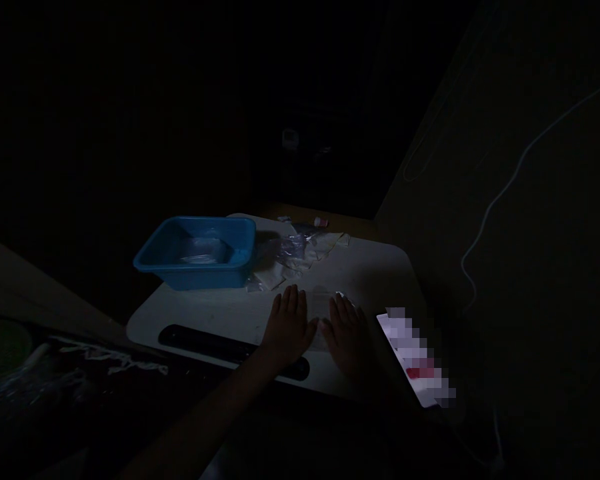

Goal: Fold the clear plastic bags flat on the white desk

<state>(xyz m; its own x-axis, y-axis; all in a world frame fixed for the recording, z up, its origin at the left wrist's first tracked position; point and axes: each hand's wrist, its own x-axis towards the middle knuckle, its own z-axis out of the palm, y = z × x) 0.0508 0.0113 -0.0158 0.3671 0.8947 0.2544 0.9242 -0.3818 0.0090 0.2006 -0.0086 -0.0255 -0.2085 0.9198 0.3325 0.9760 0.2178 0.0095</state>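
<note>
Bare left hand palm-down, pointing 12 o'clock, left forearm from 7; bare right hand palm-down, pointing 11.

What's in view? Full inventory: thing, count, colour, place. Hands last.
table: 1, white, centre
blue tub: 1, blue, table's far left
packaging in tub: count unclear, clear, inside tub
wrappers: several, clear and whitish, right of tub
small item: 1, pinkish and white, beyond wrappers
black strip: 1, black, table's near edge
plastic piece: apparently 1, clear, at the hands
lit screen: 1, whitish with red, partly pixelated, right of table
cable: 1, white, right
cord: count unclear, pale, lower left
round thing: 1, dark green, far lower left
left hand: 1, bare, over table
right hand: 1, bare, beside left
</note>
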